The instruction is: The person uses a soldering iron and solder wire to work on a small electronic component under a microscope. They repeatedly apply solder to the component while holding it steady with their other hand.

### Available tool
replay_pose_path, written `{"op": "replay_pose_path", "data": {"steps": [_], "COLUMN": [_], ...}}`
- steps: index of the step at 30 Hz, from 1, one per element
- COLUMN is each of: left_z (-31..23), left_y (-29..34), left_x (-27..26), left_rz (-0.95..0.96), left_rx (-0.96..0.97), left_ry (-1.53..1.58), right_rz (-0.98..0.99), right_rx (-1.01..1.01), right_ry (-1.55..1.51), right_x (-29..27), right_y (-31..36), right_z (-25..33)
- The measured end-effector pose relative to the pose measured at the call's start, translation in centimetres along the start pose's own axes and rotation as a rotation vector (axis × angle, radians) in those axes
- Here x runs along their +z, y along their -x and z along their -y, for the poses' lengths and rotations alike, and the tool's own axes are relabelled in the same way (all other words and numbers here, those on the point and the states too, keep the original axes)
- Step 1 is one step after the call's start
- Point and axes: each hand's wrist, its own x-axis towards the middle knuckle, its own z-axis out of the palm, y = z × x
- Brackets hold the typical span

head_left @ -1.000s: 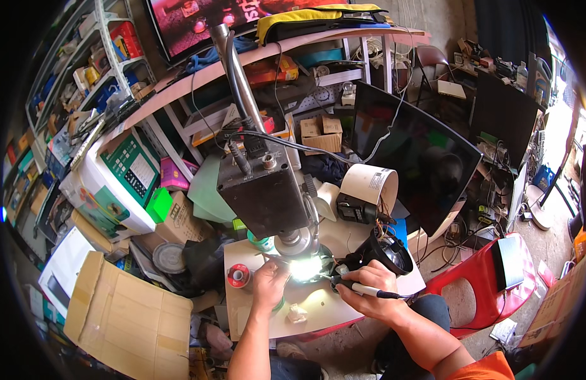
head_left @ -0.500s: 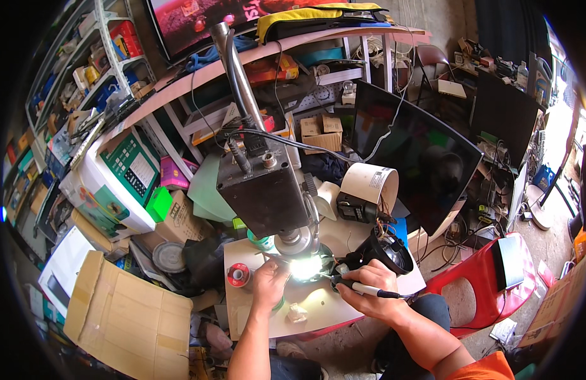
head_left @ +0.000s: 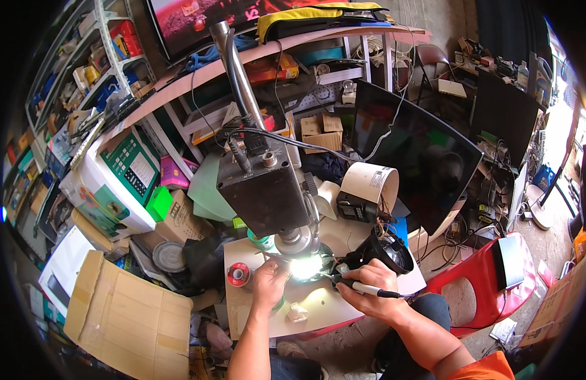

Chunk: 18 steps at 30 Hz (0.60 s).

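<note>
My right hand (head_left: 372,285) is closed around a soldering iron (head_left: 369,289) with a white and black handle; its tip points left into a bright glare. My left hand (head_left: 269,285) is pinched on a thin grey tool (head_left: 267,255) at the left side of the glare; its exact kind does not show. Between the hands, the light (head_left: 305,268) washes out whatever is being worked on. Right above hangs a black box-shaped microscope head (head_left: 261,196) on a metal pole. Left of my left hand stands a red-rimmed solder spool (head_left: 238,274).
A crumpled white lump (head_left: 297,313) lies on the pale worktable (head_left: 334,310) near its front edge. A round black housing (head_left: 388,252) with loose wires sits beyond my right hand. A red plastic stool (head_left: 483,285) stands at right, an opened cardboard box (head_left: 128,310) at left.
Both hands and their tools have stayed in place. Only the picture on the lit screen at the back looks different.
</note>
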Motion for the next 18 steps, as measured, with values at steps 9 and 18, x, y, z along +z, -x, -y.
{"op": "replay_pose_path", "data": {"steps": [9,18], "left_z": [0.11,-0.19], "left_y": [-0.06,-0.01], "left_x": [-0.04,0.03], "left_rz": [0.007,0.003], "left_rx": [0.000,0.010], "left_ry": [0.005,-0.003], "right_rz": [-0.013,-0.022], "right_rx": [-0.009,0.047], "right_ry": [-0.006,-0.038], "right_x": [0.25,0.02], "right_y": [0.32,-0.08], "right_z": [-0.34,0.17]}}
